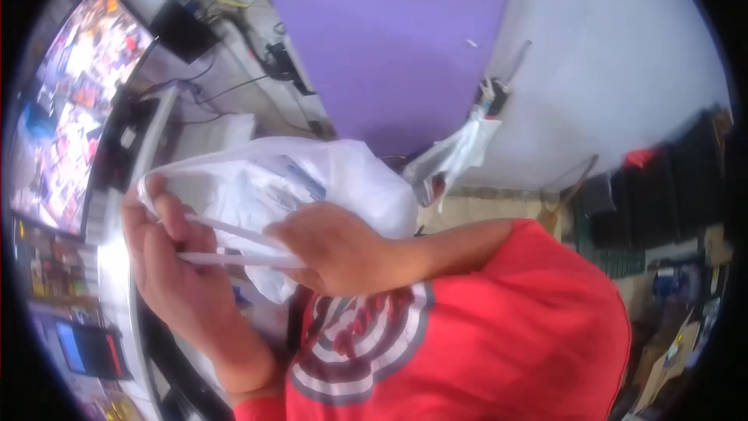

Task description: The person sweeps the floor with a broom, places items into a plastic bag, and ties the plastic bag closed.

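Observation:
A white plastic bag [366,179] hangs between and beyond my hands, bulging, with printed packets or wrappers [292,179] partly visible through its mouth and film. My left hand [183,273] is palm up at the left with curled fingers, and the bag's twisted strap loops round them. My right hand [343,249] is closed on the strap's other end, slightly blurred by motion. Two narrow bands of the strap run taut from one hand to the other. The bag's contents are mostly hidden.
At the left, a large screen [78,101] stands by a counter, with a smaller screen [89,347] below. Cables and a black box [183,31] lie behind it. Ahead is a purple panel [389,39]; another white bag [467,148] hangs beside it. Dark stacked items [662,187] stand at the right.

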Motion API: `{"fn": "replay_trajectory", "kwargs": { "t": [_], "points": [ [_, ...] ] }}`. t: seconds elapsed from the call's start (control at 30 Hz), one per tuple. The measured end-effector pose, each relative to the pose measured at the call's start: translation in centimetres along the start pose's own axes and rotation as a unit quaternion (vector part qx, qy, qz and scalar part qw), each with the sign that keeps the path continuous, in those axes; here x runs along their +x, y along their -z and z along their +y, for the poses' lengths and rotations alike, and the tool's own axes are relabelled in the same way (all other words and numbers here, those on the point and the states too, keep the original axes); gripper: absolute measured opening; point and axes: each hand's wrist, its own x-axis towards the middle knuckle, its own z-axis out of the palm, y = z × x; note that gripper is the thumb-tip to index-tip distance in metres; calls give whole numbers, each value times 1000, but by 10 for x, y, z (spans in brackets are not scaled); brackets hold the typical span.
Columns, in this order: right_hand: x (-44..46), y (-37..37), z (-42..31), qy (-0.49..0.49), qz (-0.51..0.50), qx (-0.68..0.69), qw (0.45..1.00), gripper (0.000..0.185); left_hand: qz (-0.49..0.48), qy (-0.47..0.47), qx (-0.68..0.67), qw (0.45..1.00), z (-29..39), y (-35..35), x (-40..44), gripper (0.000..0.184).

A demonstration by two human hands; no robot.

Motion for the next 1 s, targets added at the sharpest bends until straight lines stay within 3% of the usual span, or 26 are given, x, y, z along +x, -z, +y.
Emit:
{"fn": "replay_trajectory", "kwargs": {
  "t": [0.13, 0.17, 0.2, 0.27, 0.33, 0.37, 0.43, 0.53, 0.6, 0.63, 0.73, 0.77, 0.8, 0.83, 0.87, 0.9, 0.93, 1.0],
  "points": [
    [45, -6, 21, -18, -116, 78, 990, 39, 109, -74, 58, 990, 15, -2, 17, 25],
    [59, -5, 22, -71, -125, 199, 969, 32, 150, -95, 86, 980, 23, 0, 24, 28],
    [72, -2, 23, -127, -145, 313, 930, 26, 126, -101, 94, 982, 31, 7, 31, 26],
    [98, -19, 26, -180, -67, 548, 814, 21, 83, -112, 110, 984, 49, 24, 48, 24],
    [140, -27, 36, -285, -83, 477, 827, 22, 34, -112, 127, 985, 67, 45, 68, 22],
    [159, -40, 40, -269, -121, 492, 819, 22, 72, -125, 146, 979, 75, 58, 80, 22],
    [199, -71, 42, -271, -57, 678, 681, 22, 111, -136, 225, 958, 92, 90, 108, 20],
    [252, -109, 18, -272, -81, 700, 656, 22, 225, -100, 285, 926, 112, 127, 136, 20],
    [284, -134, 6, -276, -81, 714, 638, 22, 254, -108, 412, 868, 122, 146, 151, 21],
    [297, -151, 2, -268, -108, 713, 639, 22, 264, -111, 420, 861, 124, 153, 153, 21],
    [317, -202, -9, -247, -156, 709, 642, 23, 152, -94, 599, 780, 121, 172, 168, 22],
    [318, -219, -16, -199, -175, 635, 725, 22, 153, -96, 602, 778, 117, 184, 172, 22],
    [316, -237, -22, -152, -190, 551, 799, 22, 89, -59, 602, 792, 110, 197, 177, 23],
    [313, -260, -18, -128, -195, 505, 831, 22, 22, -21, 598, 801, 102, 208, 183, 25],
    [310, -283, -15, -105, -198, 457, 861, 21, 19, -20, 597, 802, 96, 220, 188, 25],
    [298, -313, -4, 75, -159, 318, 932, 21, 11, 15, 607, 794, 87, 231, 191, 26],
    [289, -322, -6, 251, -115, 158, 948, 21, 3, 50, 615, 787, 77, 241, 192, 28],
    [282, -331, -6, 221, -179, 164, 944, 24, -11, 83, 600, 795, 58, 260, 195, 29]
  ]
}}
